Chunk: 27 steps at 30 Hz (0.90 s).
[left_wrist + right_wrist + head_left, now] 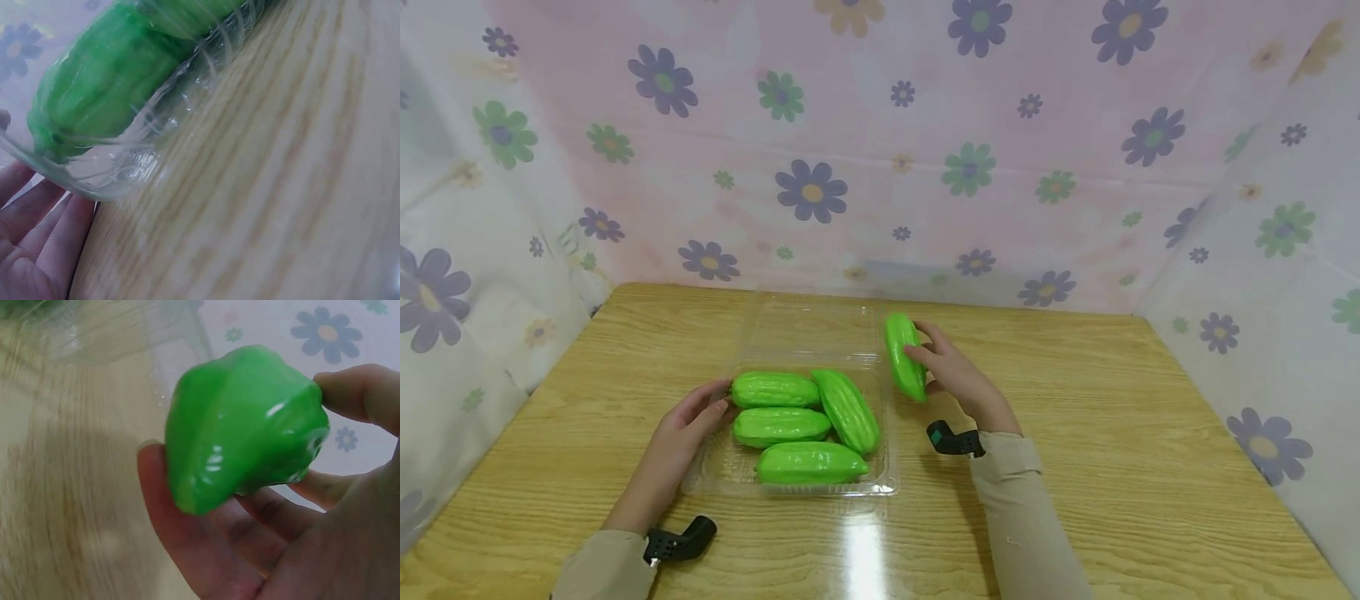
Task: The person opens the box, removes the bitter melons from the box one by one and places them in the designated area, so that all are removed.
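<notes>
A clear plastic clamshell container (pixel 891 467) lies with its lid folded back, several bright green bitter melons inside. Three of these lie crosswise, one above another, and a fourth bitter melon (pixel 847 410) slants along the right side. At the left wall, my left hand (pixel 688 425) holds the container's edge, fingers outside and thumb over the rim (pixel 81 187). My right hand (pixel 951 367) grips another bitter melon (pixel 904 354) just right of the container, near the lid. In the right wrist view, thumb and fingers wrap around this melon (pixel 244 425), its end facing the camera.
The open lid (pixel 812 329) extends toward the back of the wooden table (pixel 1097 433). A flowered curtain (pixel 880 225) hangs behind the table and on both sides. Black camera mounts (pixel 681 542) sit on both wrists, the left one close to the container's front left corner.
</notes>
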{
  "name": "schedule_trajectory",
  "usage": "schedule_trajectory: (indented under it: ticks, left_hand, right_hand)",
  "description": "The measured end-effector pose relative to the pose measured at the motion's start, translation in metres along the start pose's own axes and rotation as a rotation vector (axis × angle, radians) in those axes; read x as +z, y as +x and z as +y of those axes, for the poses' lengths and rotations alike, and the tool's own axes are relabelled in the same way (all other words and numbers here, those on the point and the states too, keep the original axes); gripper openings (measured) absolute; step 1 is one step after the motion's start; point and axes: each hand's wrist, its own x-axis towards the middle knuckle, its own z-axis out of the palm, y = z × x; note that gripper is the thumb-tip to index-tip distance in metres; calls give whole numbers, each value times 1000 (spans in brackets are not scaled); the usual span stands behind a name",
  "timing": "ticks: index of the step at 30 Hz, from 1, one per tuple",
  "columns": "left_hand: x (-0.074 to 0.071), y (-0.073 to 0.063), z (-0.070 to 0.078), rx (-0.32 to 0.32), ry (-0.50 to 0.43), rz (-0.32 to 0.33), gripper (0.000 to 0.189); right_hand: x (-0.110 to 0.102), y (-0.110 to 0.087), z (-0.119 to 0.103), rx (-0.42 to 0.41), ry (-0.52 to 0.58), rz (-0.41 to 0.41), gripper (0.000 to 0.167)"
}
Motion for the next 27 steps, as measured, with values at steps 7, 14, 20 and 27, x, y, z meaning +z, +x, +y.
schedule_trajectory:
  ticks: [7, 14, 20, 27]
  left_hand:
    - [0, 0, 0, 8, -10, -3, 51]
    - [0, -1, 0, 2, -10, -7, 51]
    - [0, -1, 0, -5, -5, -3, 51]
    - [-1, -1, 1, -24, 47, -1, 51]
  right_hand:
    - [-4, 7, 17, 25, 23, 31, 64]
    - [-11, 5, 23, 30, 56, 54, 60]
    - [-19, 3, 25, 43, 64, 101, 63]
    - [-26, 2, 31, 83, 67, 107, 65]
